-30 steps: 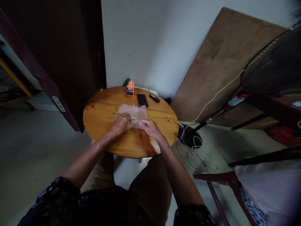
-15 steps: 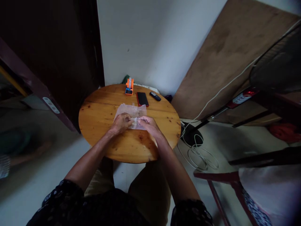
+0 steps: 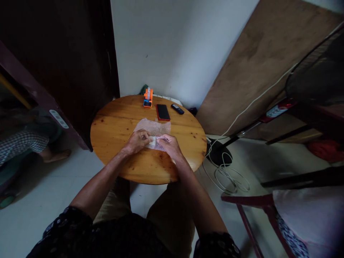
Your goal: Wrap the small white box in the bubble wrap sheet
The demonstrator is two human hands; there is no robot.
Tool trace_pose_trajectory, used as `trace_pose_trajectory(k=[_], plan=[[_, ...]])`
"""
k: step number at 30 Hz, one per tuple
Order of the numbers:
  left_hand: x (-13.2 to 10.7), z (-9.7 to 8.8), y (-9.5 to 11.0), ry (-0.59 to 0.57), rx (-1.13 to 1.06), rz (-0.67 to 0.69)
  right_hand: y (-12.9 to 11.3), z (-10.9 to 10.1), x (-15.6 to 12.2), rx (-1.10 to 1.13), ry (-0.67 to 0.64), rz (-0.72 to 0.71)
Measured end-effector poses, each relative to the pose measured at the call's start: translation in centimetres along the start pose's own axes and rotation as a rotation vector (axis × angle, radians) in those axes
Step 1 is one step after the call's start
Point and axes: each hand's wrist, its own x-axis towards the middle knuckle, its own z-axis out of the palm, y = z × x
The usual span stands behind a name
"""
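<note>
A sheet of bubble wrap (image 3: pixel 163 127) lies on the round wooden table (image 3: pixel 113 132), its far part spread flat. My left hand (image 3: pixel 139 140) pinches the near edge of the sheet from the left, where it looks folded or rolled into a small bundle. From the other side my right hand (image 3: pixel 170 144) grips the same near part, thumb and fingers closed on it. Whether something is wrapped inside I cannot tell. Just beyond the sheet rests a dark phone with a red edge (image 3: pixel 162 112).
An orange tape dispenser (image 3: pixel 148 98) stands at the table's back, with a small black keypad phone (image 3: pixel 177 109) to the right. A fan stand (image 3: pixel 219 154) and coiled white cable (image 3: pixel 228 177) are on the floor at right. Another person's leg (image 3: pixel 53 154) shows at left.
The bubble wrap's far edge has shifted slightly right, and both hands keep hold of the near part. At left, the other person's leg has moved into clearer view.
</note>
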Motion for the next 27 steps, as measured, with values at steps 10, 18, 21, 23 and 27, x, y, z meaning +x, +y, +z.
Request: trace_pose_trajectory(k=[10,18,21,23,27], plan=[[0.2,-0.1,-0.2,-0.039,-0.072,-0.008,-0.4,0.1,-0.6,0.033,0.028,0.018],[0.9,-0.2,-0.5,-0.06,-0.056,-0.102,0.6,0.2,-0.1,0.074,0.045,0.058],[1.0,-0.2,-0.5,-0.055,-0.036,-0.121,0.7,0.2,-0.2,0.103,0.046,0.065],[1.1,-0.2,-0.4,-0.053,-0.032,-0.131,0.6,0.2,-0.4,0.106,0.041,0.067],[1.1,-0.1,-0.2,-0.05,-0.049,-0.152,0.5,-0.2,-0.5,0.083,0.068,0.076]])
